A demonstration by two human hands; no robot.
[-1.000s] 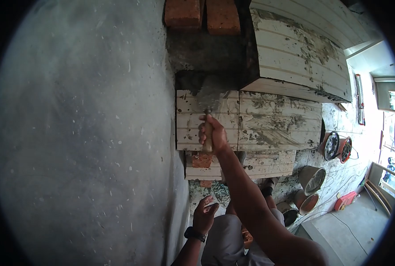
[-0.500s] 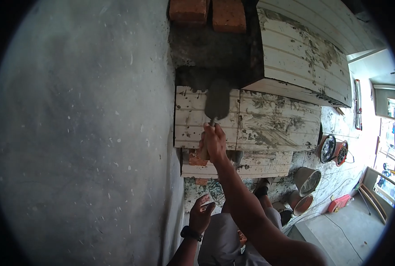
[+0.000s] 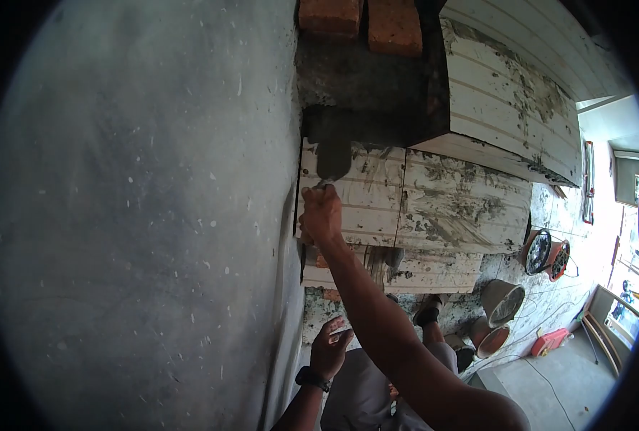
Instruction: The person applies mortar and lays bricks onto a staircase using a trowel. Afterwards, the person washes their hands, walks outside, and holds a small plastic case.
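My right hand is closed around the handle of a trowel. Its dark grey blade points away from me over the left end of a mortar-smeared, white grooved step tile, near the wall. The blade's far end merges with the dark gap behind the tile, so I cannot tell whether it touches anything there. Low in view, my left hand hangs empty over my lap, fingers apart and slightly curled. Beyond the gap is a patch of dark mortar with two red bricks at its far side.
A grey plastered wall rises along the left. To the right, a raised tiled block juts out. Lower right stand several buckets and a red case on the floor. My feet are on a lower level.
My right hand and the trowel have shifted left across the tile, closer to the wall. The view has swung slightly, moving the steps rightward. My left hand stays low and empty.
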